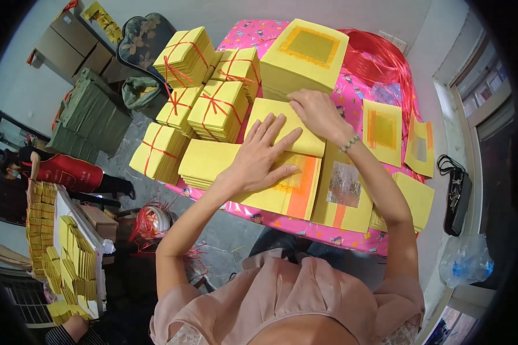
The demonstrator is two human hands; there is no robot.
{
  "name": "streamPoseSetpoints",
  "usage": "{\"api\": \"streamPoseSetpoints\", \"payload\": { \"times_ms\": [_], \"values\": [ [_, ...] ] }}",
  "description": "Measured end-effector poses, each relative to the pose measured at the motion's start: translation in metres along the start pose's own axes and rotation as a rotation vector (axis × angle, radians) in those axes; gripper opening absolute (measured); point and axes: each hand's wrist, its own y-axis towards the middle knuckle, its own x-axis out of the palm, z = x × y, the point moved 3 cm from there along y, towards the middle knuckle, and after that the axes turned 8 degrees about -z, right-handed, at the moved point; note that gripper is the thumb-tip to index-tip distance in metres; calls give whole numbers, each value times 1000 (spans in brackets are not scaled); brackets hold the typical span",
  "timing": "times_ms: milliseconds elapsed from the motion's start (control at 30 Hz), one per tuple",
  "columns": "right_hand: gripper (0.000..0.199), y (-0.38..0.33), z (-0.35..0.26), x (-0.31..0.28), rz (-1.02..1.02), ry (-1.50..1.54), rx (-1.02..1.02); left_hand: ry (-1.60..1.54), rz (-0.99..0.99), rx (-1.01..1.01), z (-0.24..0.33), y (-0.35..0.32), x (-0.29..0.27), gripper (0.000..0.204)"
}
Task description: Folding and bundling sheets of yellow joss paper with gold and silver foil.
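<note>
A yellow paper sheet (282,115) with an orange band lies partly folded over on the table in front of me. My left hand (259,155) rests flat on it, fingers spread. My right hand (321,117), with a beaded bracelet on the wrist, has its fingers bent together at the far edge of the folded flap; the fingertips are partly hidden. Beside my left wrist is a pile of folded yellow paper (204,164). Right of the sheet lies yellow paper with a silver foil square (344,185). Behind my hands stands a tall stack of yellow sheets (296,60).
Several red-tied yellow paper bundles (217,109) stand at the table's left. Red plastic string (374,54) is heaped at the back right of the pink table cover (348,86). A black pouch (457,201) lies on the sill. At left, a person in a red apron (75,178) stands by another table.
</note>
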Motion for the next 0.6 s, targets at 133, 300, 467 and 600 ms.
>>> {"api": "streamPoseSetpoints", "payload": {
  "times_ms": [133, 300, 467, 600],
  "values": [
    [24, 8, 1, 7, -84, 60, -9, -30, 0, -9, 0, 0, 1, 76],
    [25, 8, -1, 9, -94, 34, 14, -35, -11, -20, -2, -1, 4, 76],
    [25, 8, -1, 11, -88, 28, 36, -50, -26, -29, -3, -1, 6, 76],
    [24, 6, 2, 13, -104, 34, 41, -43, -46, -27, -3, 1, 8, 75]
  ]
}}
